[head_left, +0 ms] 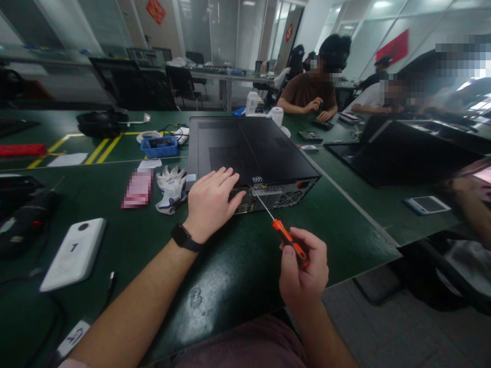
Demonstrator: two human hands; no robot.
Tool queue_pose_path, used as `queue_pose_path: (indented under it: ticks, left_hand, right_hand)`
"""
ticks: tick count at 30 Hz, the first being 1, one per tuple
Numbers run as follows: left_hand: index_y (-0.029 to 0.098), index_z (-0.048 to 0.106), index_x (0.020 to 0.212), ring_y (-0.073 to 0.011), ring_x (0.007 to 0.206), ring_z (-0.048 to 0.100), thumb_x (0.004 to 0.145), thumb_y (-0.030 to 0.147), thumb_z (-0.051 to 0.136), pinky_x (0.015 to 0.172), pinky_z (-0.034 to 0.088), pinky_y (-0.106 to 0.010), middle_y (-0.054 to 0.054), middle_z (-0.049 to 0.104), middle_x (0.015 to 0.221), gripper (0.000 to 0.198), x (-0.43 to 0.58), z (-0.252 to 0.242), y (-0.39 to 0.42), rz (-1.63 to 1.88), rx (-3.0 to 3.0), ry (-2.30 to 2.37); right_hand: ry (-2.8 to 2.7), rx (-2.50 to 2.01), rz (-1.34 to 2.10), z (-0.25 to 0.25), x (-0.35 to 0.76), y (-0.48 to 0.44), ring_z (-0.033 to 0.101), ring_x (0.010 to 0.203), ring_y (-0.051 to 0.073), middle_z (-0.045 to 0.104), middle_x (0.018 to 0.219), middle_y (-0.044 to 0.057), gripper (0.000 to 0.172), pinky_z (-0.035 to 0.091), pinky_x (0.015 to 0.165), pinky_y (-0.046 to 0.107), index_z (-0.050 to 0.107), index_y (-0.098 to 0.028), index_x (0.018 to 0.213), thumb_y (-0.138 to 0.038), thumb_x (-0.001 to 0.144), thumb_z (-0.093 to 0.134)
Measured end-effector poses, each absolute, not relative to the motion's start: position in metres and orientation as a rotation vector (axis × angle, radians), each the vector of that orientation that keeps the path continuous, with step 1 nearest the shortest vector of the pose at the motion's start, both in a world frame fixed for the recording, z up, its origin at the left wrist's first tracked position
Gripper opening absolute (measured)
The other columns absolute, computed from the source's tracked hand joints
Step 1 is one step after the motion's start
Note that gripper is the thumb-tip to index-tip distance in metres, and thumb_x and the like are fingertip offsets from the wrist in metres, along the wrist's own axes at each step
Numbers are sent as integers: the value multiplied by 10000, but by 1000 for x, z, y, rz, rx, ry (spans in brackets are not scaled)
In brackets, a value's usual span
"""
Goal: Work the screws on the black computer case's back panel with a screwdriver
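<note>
Our left hand (215, 202) lies outstretched, gripping nothing, across the rear edge of a black computer case (245, 145) on the green table (226, 271); our right hand (305, 268) clasps an orange screwdriver (284, 234), tip at the rear panel (293, 197). Slanted pressure could make it slip toward our left hand.
</note>
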State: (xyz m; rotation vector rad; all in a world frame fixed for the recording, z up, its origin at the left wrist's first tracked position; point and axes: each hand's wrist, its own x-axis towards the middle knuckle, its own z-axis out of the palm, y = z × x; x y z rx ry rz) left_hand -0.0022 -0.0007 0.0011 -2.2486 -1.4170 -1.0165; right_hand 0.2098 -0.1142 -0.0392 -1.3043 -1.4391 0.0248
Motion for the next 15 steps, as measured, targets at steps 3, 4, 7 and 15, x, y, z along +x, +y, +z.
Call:
queue_pose_path:
  ticks: [3, 4, 7, 15]
  left_hand:
    - [180, 723, 1305, -319, 1332, 680, 984, 332, 683, 1153, 531, -521, -141, 728, 1402, 358, -2, 2, -1, -1020, -2256, -1426]
    - [175, 723, 1304, -319, 1333, 680, 983, 329, 683, 1154, 530, -519, -143, 728, 1401, 358, -2, 2, -1, -1021, -2256, -1425]
    - [157, 723, 1300, -319, 1329, 681, 985, 323, 678, 1153, 530, -508, -149, 729, 1398, 359, -2, 2, -2, -1018, -2250, -1422]
    - [149, 725, 1288, -313, 1319, 688, 988, 331, 681, 1144, 538, -493, -146, 737, 1385, 354, -2, 1, -1, -1013, -2230, -1408]
  right_hand:
    - [-1430, -1314, -12, -38, 209, -113, 768, 697, 185, 774, 903, 39, 242, 632, 667, 320, 688, -221, 1194, -289, 967, 639]
    - [-1421, -1309, -8, -37, 208, -112, 762, 666, 176, 770, 870, 26, 224, 623, 641, 303, 689, -222, 1183, -290, 977, 631]
    - [-1407, -1288, 49, -36, 207, -111, 743, 596, 151, 759, 801, -3, 200, 592, 575, 262, 682, -225, 1180, -291, 1014, 592]
    - [-1452, -1289, -43, -33, 208, -113, 763, 722, 180, 767, 914, 38, 256, 638, 683, 323, 676, -217, 1190, -270, 940, 660]
